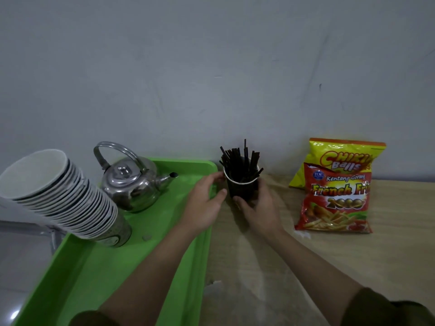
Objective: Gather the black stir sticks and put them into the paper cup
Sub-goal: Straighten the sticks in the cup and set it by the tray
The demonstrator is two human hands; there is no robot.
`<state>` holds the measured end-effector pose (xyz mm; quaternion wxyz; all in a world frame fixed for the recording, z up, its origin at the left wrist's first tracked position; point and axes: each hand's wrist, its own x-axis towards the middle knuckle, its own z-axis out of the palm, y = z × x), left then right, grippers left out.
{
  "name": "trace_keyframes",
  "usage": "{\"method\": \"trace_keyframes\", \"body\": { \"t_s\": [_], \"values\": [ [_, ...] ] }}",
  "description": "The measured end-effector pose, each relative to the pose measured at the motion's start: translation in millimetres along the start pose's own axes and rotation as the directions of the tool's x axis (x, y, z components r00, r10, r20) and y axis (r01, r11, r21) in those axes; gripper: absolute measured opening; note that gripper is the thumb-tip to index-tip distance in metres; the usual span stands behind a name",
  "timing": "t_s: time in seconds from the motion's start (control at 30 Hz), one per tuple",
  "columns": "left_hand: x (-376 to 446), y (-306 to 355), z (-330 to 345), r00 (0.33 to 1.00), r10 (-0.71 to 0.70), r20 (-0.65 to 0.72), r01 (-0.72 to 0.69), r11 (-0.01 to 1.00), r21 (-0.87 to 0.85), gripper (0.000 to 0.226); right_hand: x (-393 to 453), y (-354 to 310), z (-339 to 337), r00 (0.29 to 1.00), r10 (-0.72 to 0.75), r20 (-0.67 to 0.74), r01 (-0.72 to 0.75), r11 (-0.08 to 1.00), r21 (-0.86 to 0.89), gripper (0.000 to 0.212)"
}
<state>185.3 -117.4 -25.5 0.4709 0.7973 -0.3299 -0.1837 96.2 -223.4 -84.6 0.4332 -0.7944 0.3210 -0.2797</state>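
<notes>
A dark paper cup [242, 189] with a white rim stands upright on the wooden table near the wall. A bundle of black stir sticks [239, 161] stands inside it, fanning out above the rim. My left hand [204, 203] touches the cup's left side with thumb and fingertips. My right hand [259, 209] wraps the cup's front and right side. Both hands hold the cup between them.
A green tray [131, 255] lies to the left, carrying a steel kettle [131, 182] and a leaning stack of paper cups [66, 196]. Two snack bags [336, 191] lean against the wall at right. Bare wooden table [329, 267] shows in front.
</notes>
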Motion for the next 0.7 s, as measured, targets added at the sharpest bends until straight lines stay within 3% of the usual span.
{"method": "trace_keyframes", "body": {
  "t_s": [0.2, 0.47, 0.7],
  "values": [
    [7, -7, 7, 0.997, 0.025, -0.072, -0.025, 1.000, -0.003, 0.046, 14, 5, 9, 0.998, -0.053, -0.020, 0.052, 0.998, -0.028, 0.060],
    [10, -11, 6, 0.999, -0.019, -0.042, 0.019, 1.000, 0.006, 0.055, 16, 4, 15, 0.989, -0.141, -0.039, 0.137, 0.987, -0.088, 0.057],
    [5, -4, 1, 0.998, -0.019, -0.061, 0.017, 0.999, -0.040, 0.058, 14, 1, 11, 0.997, -0.080, -0.004, 0.080, 0.995, -0.057, 0.062]
  ]
}}
